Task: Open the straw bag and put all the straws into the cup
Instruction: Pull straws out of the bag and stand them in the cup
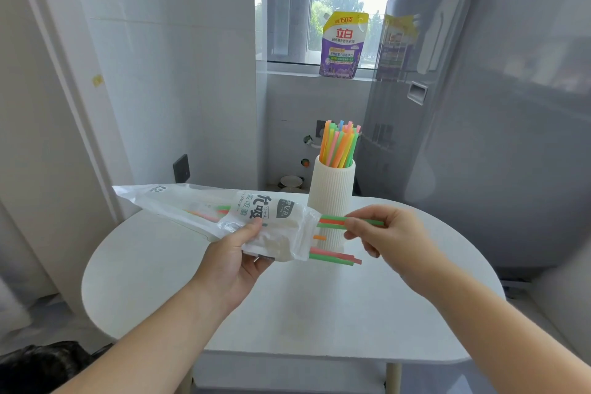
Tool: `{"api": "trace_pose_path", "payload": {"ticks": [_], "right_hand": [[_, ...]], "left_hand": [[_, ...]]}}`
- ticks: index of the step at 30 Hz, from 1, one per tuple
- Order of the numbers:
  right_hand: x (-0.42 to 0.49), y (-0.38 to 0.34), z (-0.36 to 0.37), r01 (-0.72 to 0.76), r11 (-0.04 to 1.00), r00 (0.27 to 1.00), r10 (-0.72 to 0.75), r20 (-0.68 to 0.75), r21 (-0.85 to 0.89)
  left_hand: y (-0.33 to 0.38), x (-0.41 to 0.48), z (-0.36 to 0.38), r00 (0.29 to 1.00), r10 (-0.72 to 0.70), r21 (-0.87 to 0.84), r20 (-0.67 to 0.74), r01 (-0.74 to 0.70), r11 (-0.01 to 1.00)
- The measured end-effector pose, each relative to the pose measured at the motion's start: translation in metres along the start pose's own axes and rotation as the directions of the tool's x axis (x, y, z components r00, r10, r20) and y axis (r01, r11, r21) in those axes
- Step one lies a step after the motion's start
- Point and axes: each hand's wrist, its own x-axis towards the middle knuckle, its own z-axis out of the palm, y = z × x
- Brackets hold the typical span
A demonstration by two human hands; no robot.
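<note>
In the middle of the frame, the left hand (235,261) holds a clear plastic straw bag (224,217) up above a white table (287,307). The thumb presses on top of the bag and the fingers curl under it. The bag lies almost flat, with its open end pointing to the right side of the frame.

Some straws (332,257) stick out of the open end. They are green, orange and pink. More straws show through the plastic further left inside the bag.

The right hand (391,233) is just right of the bag's open end. Its thumb and first fingers pinch a green straw (367,221) that is partly out of the bag.

Behind the hands, a tall cream cup (332,192) with ribbed sides stands on the table. A bunch of bright straws (340,145) already stands inside the cup, with the tops poking up above the rim.

At the top of the frame, a purple and yellow soap pouch (342,45) sits on the window ledge. A big grey washing machine (479,105) fills the right side of the frame.
</note>
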Motion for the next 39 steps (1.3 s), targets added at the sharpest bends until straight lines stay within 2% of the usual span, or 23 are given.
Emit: {"api": "trace_pose_path", "payload": {"ticks": [2,4,8,11,13,15,20,25,32,39], "right_hand": [[0.001,-0.002,-0.005,-0.063,0.980,0.998,0.064,0.003,0.189],[0.002,-0.003,-0.005,-0.150,0.914,0.988,0.151,0.027,0.376],[0.003,-0.006,0.006,-0.227,0.652,0.957,0.286,0.043,0.724],[0.002,-0.010,0.016,-0.180,0.465,0.946,0.322,0.023,0.867],[0.001,-0.012,0.020,-0.141,0.439,0.955,0.296,0.006,0.887],[0.003,-0.013,0.023,-0.111,0.469,0.965,0.262,-0.018,0.876],[0.004,-0.014,0.023,0.058,0.725,0.961,0.145,-0.235,0.687],[0.004,-0.029,0.010,0.218,0.838,0.924,-0.014,-0.381,0.499],[0.005,-0.058,-0.023,0.375,0.882,0.833,-0.185,-0.521,0.287],[-0.006,-0.088,-0.052,0.553,0.824,0.689,-0.370,-0.623,0.121]], "left_hand": [[0.000,0.000,0.000,1.000,0.002,-0.016,-0.005,-0.002,1.000],[-0.001,0.000,0.002,1.000,-0.007,-0.042,-0.004,0.007,0.999],[-0.002,-0.002,0.008,1.000,-0.021,-0.081,0.004,0.021,0.996],[-0.004,-0.003,0.010,1.000,-0.024,-0.095,0.004,0.024,0.995],[-0.004,-0.003,0.011,1.000,-0.024,-0.106,-0.004,0.023,0.994],[-0.004,-0.003,0.011,1.000,-0.020,-0.115,-0.011,0.018,0.993],[-0.002,-0.003,0.009,1.000,-0.019,-0.120,-0.017,0.017,0.993],[0.002,0.000,0.006,0.999,-0.014,-0.151,-0.037,0.008,0.989],[0.007,0.002,0.001,0.997,-0.007,-0.160,-0.078,-0.006,0.987],[0.007,0.004,-0.001,0.994,0.015,-0.176,-0.111,-0.035,0.984]]}}
